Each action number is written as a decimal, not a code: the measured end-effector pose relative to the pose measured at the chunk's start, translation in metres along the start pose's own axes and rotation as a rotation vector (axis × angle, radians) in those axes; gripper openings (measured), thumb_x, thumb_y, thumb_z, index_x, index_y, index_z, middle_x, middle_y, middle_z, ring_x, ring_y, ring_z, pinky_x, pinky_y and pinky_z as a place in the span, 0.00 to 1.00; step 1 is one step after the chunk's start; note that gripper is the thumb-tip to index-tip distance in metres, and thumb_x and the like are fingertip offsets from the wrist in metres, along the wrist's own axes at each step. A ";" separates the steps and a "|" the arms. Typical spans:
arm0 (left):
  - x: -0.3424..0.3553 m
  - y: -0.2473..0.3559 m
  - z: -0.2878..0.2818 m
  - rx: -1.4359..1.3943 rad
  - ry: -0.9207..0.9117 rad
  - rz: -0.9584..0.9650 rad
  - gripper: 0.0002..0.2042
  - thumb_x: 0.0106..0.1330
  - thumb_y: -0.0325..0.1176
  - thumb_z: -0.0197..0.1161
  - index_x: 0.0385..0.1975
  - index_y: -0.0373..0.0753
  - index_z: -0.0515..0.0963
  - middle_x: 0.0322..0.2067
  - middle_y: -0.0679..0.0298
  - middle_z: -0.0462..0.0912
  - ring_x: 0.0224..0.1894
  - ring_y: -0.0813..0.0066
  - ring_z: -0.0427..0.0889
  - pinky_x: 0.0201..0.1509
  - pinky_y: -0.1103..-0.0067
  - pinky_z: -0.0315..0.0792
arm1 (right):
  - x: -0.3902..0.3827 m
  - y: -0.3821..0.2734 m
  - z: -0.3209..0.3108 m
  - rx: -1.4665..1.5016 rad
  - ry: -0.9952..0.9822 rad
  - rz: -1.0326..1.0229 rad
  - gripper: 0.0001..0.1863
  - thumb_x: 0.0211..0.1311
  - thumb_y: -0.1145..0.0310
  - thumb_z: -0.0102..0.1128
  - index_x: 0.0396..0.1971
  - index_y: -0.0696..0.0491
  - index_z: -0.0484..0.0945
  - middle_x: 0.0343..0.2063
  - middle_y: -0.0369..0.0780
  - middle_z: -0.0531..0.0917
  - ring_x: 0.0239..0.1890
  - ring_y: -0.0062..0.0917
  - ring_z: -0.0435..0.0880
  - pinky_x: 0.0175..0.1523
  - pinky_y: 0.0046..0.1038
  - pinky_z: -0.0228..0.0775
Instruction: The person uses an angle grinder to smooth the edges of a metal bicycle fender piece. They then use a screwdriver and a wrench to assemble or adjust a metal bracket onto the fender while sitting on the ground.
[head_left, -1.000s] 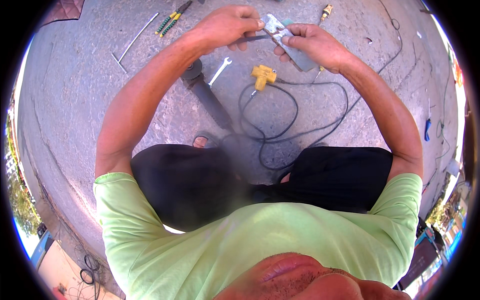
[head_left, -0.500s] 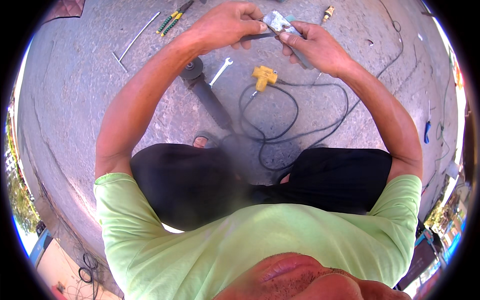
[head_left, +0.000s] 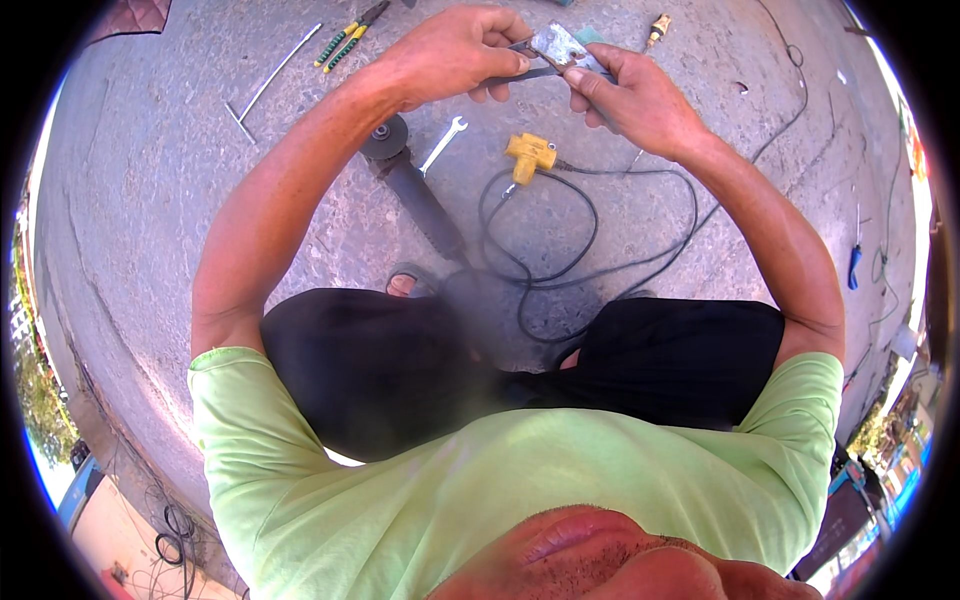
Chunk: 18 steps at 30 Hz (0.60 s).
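Observation:
At the far middle, a scuffed silver metal plate (head_left: pixel 562 46) with dark flat bars (head_left: pixel 538 74) spans the gap between my hands above the concrete. My left hand (head_left: pixel 468 52) is closed around the left ends of the bars, its thumb resting near them. The plate's right end is pinched by my right hand (head_left: pixel 640 98), thumb on the near side and fingers curled beneath. My fingers hide part of the piece. Nearer to me lie an angle grinder (head_left: pixel 422 208), an open-ended wrench (head_left: pixel 443 146) and a yellow socket block (head_left: pixel 529 158) on a dark cable.
Green-and-yellow pliers (head_left: pixel 344 46) and a T-handled metal rod (head_left: pixel 274 86) lie at the far left. A yellow-handled tool (head_left: pixel 656 30) is beyond my right hand. A blue-handled screwdriver (head_left: pixel 855 264) lies at right. Loops of cable (head_left: pixel 690 215) cross the concrete floor (head_left: pixel 150 200).
The plate has tilted slightly and shifted a little right. A grey edge that stuck out below my right hand no longer shows. Both hands keep their grip.

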<state>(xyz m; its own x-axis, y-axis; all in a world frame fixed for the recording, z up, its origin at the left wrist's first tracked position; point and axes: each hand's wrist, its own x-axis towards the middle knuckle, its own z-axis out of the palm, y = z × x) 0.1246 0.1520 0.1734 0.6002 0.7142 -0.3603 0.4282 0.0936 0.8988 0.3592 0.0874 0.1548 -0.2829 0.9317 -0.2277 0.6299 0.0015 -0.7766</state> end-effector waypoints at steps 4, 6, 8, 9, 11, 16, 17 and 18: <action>0.000 0.003 -0.002 0.026 -0.008 -0.002 0.11 0.70 0.32 0.64 0.47 0.33 0.79 0.29 0.63 0.83 0.29 0.78 0.81 0.33 0.80 0.74 | 0.002 0.004 0.000 -0.050 -0.004 -0.038 0.21 0.75 0.53 0.54 0.49 0.57 0.81 0.28 0.38 0.85 0.31 0.21 0.85 0.42 0.28 0.77; 0.000 0.003 -0.002 0.037 0.015 0.012 0.11 0.70 0.32 0.64 0.47 0.33 0.79 0.30 0.63 0.83 0.30 0.78 0.81 0.33 0.80 0.74 | 0.004 0.006 -0.001 -0.069 0.003 -0.058 0.21 0.75 0.53 0.54 0.51 0.56 0.81 0.28 0.38 0.85 0.31 0.22 0.85 0.42 0.28 0.77; 0.000 0.007 -0.001 0.025 0.030 0.031 0.11 0.70 0.32 0.64 0.47 0.32 0.79 0.30 0.63 0.83 0.30 0.78 0.81 0.33 0.80 0.74 | 0.005 0.005 -0.004 -0.066 0.014 -0.063 0.22 0.75 0.53 0.54 0.52 0.56 0.81 0.28 0.39 0.85 0.30 0.22 0.85 0.42 0.29 0.78; -0.003 0.011 -0.001 0.022 0.024 0.040 0.11 0.70 0.32 0.64 0.47 0.32 0.79 0.30 0.63 0.83 0.30 0.78 0.81 0.33 0.80 0.74 | 0.005 0.006 -0.003 -0.083 0.026 -0.066 0.22 0.75 0.53 0.54 0.52 0.56 0.80 0.28 0.39 0.86 0.30 0.23 0.86 0.42 0.29 0.78; -0.009 0.021 -0.001 0.016 0.013 0.058 0.12 0.69 0.32 0.64 0.47 0.32 0.78 0.31 0.63 0.83 0.30 0.78 0.81 0.33 0.80 0.74 | 0.004 0.005 -0.001 -0.117 0.048 -0.074 0.22 0.75 0.53 0.53 0.53 0.56 0.80 0.29 0.39 0.86 0.31 0.24 0.86 0.42 0.30 0.78; -0.001 0.007 0.002 0.028 0.050 0.014 0.11 0.69 0.32 0.64 0.46 0.32 0.79 0.30 0.63 0.83 0.29 0.79 0.81 0.32 0.80 0.74 | 0.004 0.003 0.003 -0.110 0.055 -0.064 0.22 0.75 0.53 0.53 0.53 0.57 0.80 0.29 0.40 0.86 0.31 0.24 0.86 0.42 0.31 0.78; -0.001 0.008 0.002 0.023 0.053 0.016 0.11 0.69 0.32 0.64 0.46 0.32 0.79 0.30 0.63 0.83 0.29 0.79 0.81 0.31 0.80 0.74 | 0.004 0.003 0.003 -0.106 0.054 -0.059 0.22 0.76 0.53 0.53 0.53 0.57 0.80 0.29 0.40 0.86 0.31 0.24 0.86 0.42 0.31 0.78; -0.002 0.010 0.002 0.035 0.058 0.015 0.11 0.69 0.32 0.64 0.45 0.33 0.79 0.30 0.63 0.84 0.29 0.79 0.81 0.31 0.80 0.73 | 0.004 0.004 0.003 -0.109 0.049 -0.060 0.22 0.75 0.53 0.53 0.52 0.57 0.80 0.29 0.40 0.86 0.31 0.24 0.86 0.42 0.31 0.78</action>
<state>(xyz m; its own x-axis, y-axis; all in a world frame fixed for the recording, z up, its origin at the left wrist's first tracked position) 0.1293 0.1500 0.1822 0.5669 0.7543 -0.3311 0.4435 0.0593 0.8943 0.3586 0.0904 0.1493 -0.2888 0.9453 -0.1514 0.6881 0.0950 -0.7194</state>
